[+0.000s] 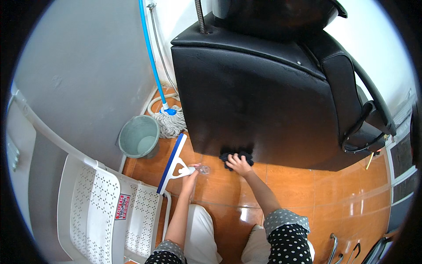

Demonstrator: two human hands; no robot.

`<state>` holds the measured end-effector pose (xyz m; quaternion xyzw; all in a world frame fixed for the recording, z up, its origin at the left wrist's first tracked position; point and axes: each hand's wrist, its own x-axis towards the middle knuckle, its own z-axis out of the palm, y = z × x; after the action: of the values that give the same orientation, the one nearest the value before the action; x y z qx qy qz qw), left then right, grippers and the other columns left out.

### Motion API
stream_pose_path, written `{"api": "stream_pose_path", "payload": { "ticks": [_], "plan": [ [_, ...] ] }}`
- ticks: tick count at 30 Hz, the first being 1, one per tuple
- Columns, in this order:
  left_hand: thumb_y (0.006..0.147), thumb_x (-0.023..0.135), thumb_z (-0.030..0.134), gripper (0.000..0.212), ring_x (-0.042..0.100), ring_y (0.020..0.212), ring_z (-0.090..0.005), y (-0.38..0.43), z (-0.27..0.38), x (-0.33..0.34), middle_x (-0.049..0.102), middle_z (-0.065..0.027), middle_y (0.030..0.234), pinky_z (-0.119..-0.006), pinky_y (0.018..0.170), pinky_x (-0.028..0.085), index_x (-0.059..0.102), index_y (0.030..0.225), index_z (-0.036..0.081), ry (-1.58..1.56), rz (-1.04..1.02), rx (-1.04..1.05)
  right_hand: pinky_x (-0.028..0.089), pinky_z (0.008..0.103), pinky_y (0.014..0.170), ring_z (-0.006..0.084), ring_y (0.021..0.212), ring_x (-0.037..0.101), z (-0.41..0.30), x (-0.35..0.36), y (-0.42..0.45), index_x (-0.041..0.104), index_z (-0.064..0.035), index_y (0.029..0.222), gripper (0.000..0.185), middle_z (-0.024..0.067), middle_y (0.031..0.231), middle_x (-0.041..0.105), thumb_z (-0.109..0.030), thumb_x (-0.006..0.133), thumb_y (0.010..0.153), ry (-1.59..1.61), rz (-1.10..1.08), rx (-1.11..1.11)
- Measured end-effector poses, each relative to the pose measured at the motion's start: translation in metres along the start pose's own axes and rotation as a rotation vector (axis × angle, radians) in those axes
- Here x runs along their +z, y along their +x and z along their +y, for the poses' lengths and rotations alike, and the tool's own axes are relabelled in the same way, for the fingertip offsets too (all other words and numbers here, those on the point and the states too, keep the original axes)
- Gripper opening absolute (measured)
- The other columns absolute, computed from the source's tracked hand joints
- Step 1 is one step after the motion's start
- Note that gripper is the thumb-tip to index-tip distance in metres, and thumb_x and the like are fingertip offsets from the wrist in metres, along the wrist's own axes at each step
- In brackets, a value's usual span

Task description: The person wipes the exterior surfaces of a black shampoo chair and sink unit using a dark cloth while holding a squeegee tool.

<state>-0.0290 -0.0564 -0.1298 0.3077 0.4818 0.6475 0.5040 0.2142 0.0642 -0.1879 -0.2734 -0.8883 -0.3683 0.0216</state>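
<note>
My left hand [190,176] grips a white spray-bottle squeegee [176,165] by its neck, near the clear bottle part [204,169]. The squeegee's long blue-edged blade slants up and to the left. My right hand [239,164] is on a bunched black cloth [226,156], fingers spread over it. That cloth lies against the bottom edge of the black side panel [263,109] of a salon shampoo chair, close to the floor. The panel is smooth and looks like leatherette, with a dull sheen low down.
A grey-green bucket [140,137] and a string mop [171,122] with a blue handle stand left of the chair. A white perforated plastic rack [95,204] is beside my left arm. Glossy orange tiles [286,184] cover the floor. Curved metal legs [333,247] show at lower right.
</note>
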Motion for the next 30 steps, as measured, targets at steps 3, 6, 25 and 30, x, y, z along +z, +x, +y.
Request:
{"api": "stream_pose_path", "payload": {
  "ticks": [3, 6, 25, 30],
  "plan": [
    [0.081, 0.051, -0.002, 0.022, 0.055, 0.11, -0.0225, -0.002, 0.0, 0.003, 0.06, -0.0123, 0.112, -0.035, 0.1, 0.038, 0.054, 0.101, 0.003, -0.006, 0.002, -0.005, 0.04, 0.0408, 0.07, 0.0232, 0.108, 0.046, 0.024, 0.008, -0.048, 0.051, -0.0309, 0.116, 0.033, 0.0027, 0.123, 0.045, -0.032, 0.051, 0.083, 0.007, -0.028, 0.037],
    [0.081, 0.05, -0.003, 0.022, 0.053, 0.112, -0.0224, 0.0, -0.009, 0.004, 0.059, -0.0126, 0.113, -0.035, 0.101, 0.038, 0.054, 0.102, 0.003, 0.02, -0.021, -0.012, 0.041, 0.0446, 0.071, 0.0266, 0.11, 0.045, 0.047, 0.006, -0.078, 0.05, -0.0335, 0.123, 0.04, 0.0043, 0.128, 0.046, -0.027, 0.052, 0.083, 0.078, -0.078, 0.116],
    [0.081, 0.051, -0.003, 0.022, 0.054, 0.11, -0.0224, 0.004, 0.014, -0.026, 0.059, -0.0146, 0.113, -0.034, 0.099, 0.04, 0.053, 0.103, 0.002, 0.017, 0.063, 0.033, 0.037, 0.0374, 0.067, 0.0237, 0.106, 0.047, -0.011, -0.081, 0.185, 0.056, -0.0225, 0.112, 0.033, 0.0055, 0.125, 0.047, -0.031, 0.051, 0.081, 0.187, 0.411, 0.152],
    [0.081, 0.052, -0.003, 0.023, 0.054, 0.109, -0.0222, 0.009, 0.011, -0.046, 0.059, -0.0148, 0.114, -0.034, 0.098, 0.039, 0.053, 0.103, 0.002, 0.121, 0.086, 0.063, 0.036, 0.0353, 0.071, 0.023, 0.108, 0.045, -0.058, -0.044, 0.18, 0.059, -0.0178, 0.106, 0.029, 0.005, 0.121, 0.046, -0.03, 0.049, 0.082, 0.041, 0.252, 0.033]
  ]
}}
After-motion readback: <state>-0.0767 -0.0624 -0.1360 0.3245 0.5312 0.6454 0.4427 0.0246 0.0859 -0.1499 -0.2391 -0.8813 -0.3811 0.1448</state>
